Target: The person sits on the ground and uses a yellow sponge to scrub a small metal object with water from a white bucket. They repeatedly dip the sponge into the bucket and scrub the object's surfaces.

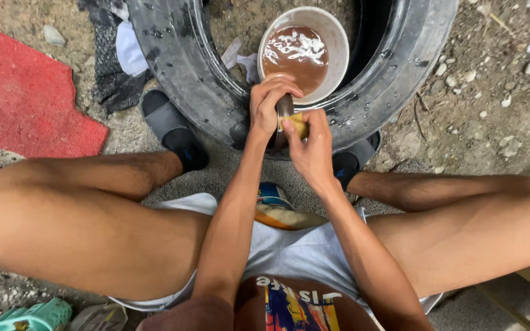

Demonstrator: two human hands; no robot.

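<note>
**Two hands closed on a dark cylinder and a yellow sponge over a tyre**

The left hand [269,104] is curled shut around a dark, shiny cylindrical piece [283,116], its fingers wrapped over the upper end so that only a strip of the body shows. The piece's long axis runs roughly from 12 to 6 o'clock, upright in the picture, with the lower end dropping behind the knuckles of the other hand. What kind of part it is cannot be told.

The right hand [311,147] sits just at 4 o'clock of the left, touching it, and pinches a small yellow sponge [299,125] between thumb and fingers, pressed against the side of the cylinder. Both hands meet on the piece; the left carries it, the right works at its flank.

Directly at 12 o'clock of the grip stands a pale round bucket [332,46] holding brown, foamy water [294,55], its near rim just above the left fingers. The bucket rests inside the hole of a wet black tyre [179,67] lying flat on gravelly ground [492,104]; the hands hover over the tyre's near wall.

At 9 o'clock, a dark slipper [173,129] is on the person's foot, and farther out lies a red mat [26,98]. A black cloth [108,67] with a white scrap is draped at 10 o'clock beside the tyre. At 6 o'clock, between the thighs, a round object with blue and orange bands [277,208] shows under the forearms. A mint-green sandal [32,315] lies at 7 o'clock, at the lower edge.
</note>
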